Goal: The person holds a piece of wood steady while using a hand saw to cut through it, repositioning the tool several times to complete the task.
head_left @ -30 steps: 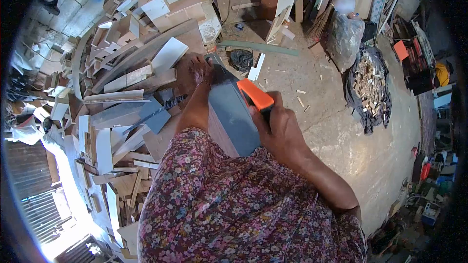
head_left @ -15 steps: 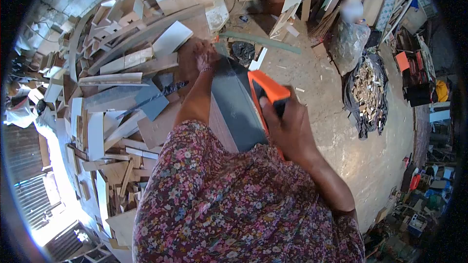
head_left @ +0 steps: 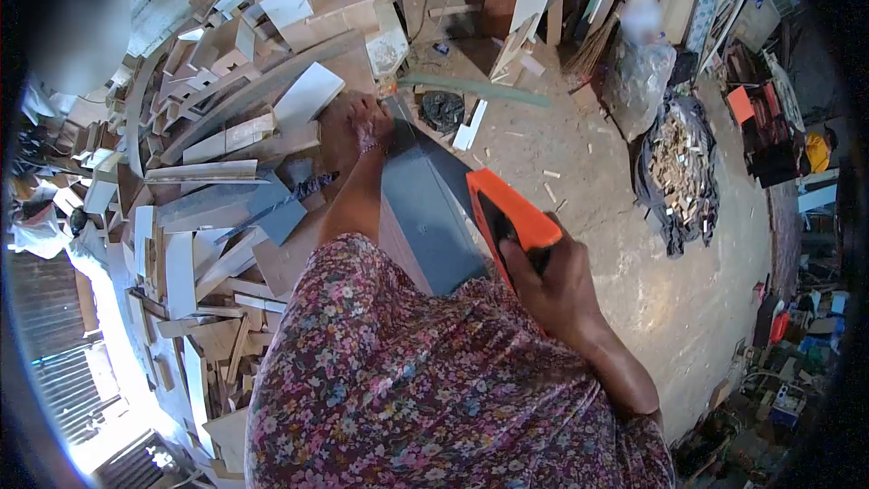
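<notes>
Evidently your right hand [head_left: 563, 282] grips the orange handsaw [head_left: 520, 208] beside the grey board [head_left: 429, 210] — likely light, springy-bladed, best held by its handle — while your left hand [head_left: 369, 123] rests near the board's far end, grip unclear.

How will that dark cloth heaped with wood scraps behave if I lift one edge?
The dark, crumpled cloth should be floppy, judging by its limp folds. The small, pale wood scraps heaped loose on it would likely slide and spill.
</notes>
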Motion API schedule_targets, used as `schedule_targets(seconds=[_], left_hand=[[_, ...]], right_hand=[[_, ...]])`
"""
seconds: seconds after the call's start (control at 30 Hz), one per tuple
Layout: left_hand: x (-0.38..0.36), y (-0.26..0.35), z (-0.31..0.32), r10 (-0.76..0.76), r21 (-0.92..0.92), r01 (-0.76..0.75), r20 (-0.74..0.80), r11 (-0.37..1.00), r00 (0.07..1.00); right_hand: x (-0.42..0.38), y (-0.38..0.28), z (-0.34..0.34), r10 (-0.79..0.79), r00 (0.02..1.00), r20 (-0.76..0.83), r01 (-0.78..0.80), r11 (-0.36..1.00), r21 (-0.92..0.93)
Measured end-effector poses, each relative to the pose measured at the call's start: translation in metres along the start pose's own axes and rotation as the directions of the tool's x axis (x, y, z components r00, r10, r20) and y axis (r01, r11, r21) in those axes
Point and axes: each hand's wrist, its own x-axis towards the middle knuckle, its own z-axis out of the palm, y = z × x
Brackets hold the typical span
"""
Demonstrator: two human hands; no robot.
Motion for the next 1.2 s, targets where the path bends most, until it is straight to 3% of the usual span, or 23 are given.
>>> schedule_targets(seconds=[0.03,0.13,0.27,0.37,0.4,0.47,0.57,0.67,0.73,0.77,0.8,0.83,0.87,0.93,0.97,1.0,1.07,1.1,1.17,1.2], left_hand=[[0.000,0.006,-0.004,-0.018,0.002,0.018,-0.016,1.000,1.000],[0.002,-0.016,0.019,0.041,0.040,-0.045,0.091,0.998,0.995],[-0.004,-0.028,0.027,0.105,0.055,-0.108,0.050,0.993,0.993],[0.000,-0.034,0.050,0.055,0.176,-0.077,0.128,0.981,0.990],[0.003,-0.010,0.011,0.047,0.152,-0.065,0.116,0.986,0.992],[0.005,0.011,-0.022,0.035,0.127,-0.049,0.112,0.991,0.993],[0.003,0.015,-0.022,0.054,0.127,-0.057,0.029,0.990,0.998],[-0.005,-0.002,-0.003,0.125,0.141,-0.113,-0.078,0.984,0.989],[-0.002,-0.025,0.023,0.403,0.351,-0.345,-0.106,0.870,0.909],[0.003,-0.023,0.022,0.422,0.343,-0.359,-0.127,0.868,0.898],[0.000,-0.020,0.017,0.278,0.189,-0.264,-0.046,0.946,0.960],[0.000,-0.014,0.009,0.144,0.045,-0.148,0.068,0.988,0.987],[0.003,-0.008,0.004,0.168,0.041,-0.171,0.058,0.985,0.984],[-0.003,0.004,-0.015,0.012,0.007,-0.012,-0.021,1.000,1.000],[-0.003,0.006,-0.016,0.012,0.012,-0.012,-0.018,1.000,1.000],[-0.005,0.005,-0.015,0.014,0.068,-0.012,-0.023,0.998,1.000],[-0.011,-0.002,-0.009,0.019,0.131,-0.017,-0.015,0.991,1.000],[-0.019,-0.012,0.003,0.036,0.135,-0.035,-0.009,0.990,0.999],[-0.020,-0.028,0.033,0.090,0.129,-0.086,-0.019,0.988,0.996],[-0.011,-0.034,0.048,0.110,0.125,-0.103,-0.044,0.987,0.993]], right_hand=[[0.013,0.025,0.018,-0.220,0.970,-0.102,0.223,0.975,0.015],[0.068,0.053,0.065,-0.178,0.972,-0.152,0.183,0.983,0.016],[0.088,0.041,0.088,-0.179,0.974,-0.139,0.177,0.984,-0.029],[0.065,0.052,0.072,-0.297,0.946,-0.129,0.290,0.955,-0.068],[0.051,0.051,0.062,-0.375,0.918,-0.128,0.368,0.927,-0.077],[0.019,0.044,0.039,-0.092,0.992,-0.087,0.107,0.976,0.191],[0.009,0.025,0.026,0.003,1.000,-0.004,-0.002,0.991,0.131],[0.023,0.019,0.031,-0.071,0.996,-0.049,0.075,0.994,0.085],[0.033,0.023,0.025,-0.044,0.999,-0.024,0.047,0.991,0.128],[0.038,0.022,0.018,-0.025,1.000,0.005,0.025,0.994,0.104],[0.040,0.022,0.013,-0.004,0.999,0.032,0.002,0.996,0.084],[0.037,0.024,0.010,-0.117,0.993,-0.011,0.118,0.991,0.067],[0.033,0.024,0.008,-0.122,0.992,-0.036,0.125,0.989,0.074],[0.017,0.023,0.010,-0.145,0.987,-0.064,0.147,0.988,0.041],[0.008,0.014,0.004,-0.009,1.000,0.016,0.008,0.999,0.035],[0.008,0.017,0.006,-0.003,1.000,0.025,0.002,0.999,0.040],[0.008,0.025,0.011,-0.058,0.998,-0.015,0.059,0.990,0.127],[0.019,0.031,0.018,-0.209,0.978,-0.027,0.211,0.975,0.076],[0.056,0.067,0.064,-0.188,0.975,-0.118,0.204,0.968,0.147],[0.073,0.067,0.077,-0.204,0.970,-0.130,0.216,0.973,0.081]])
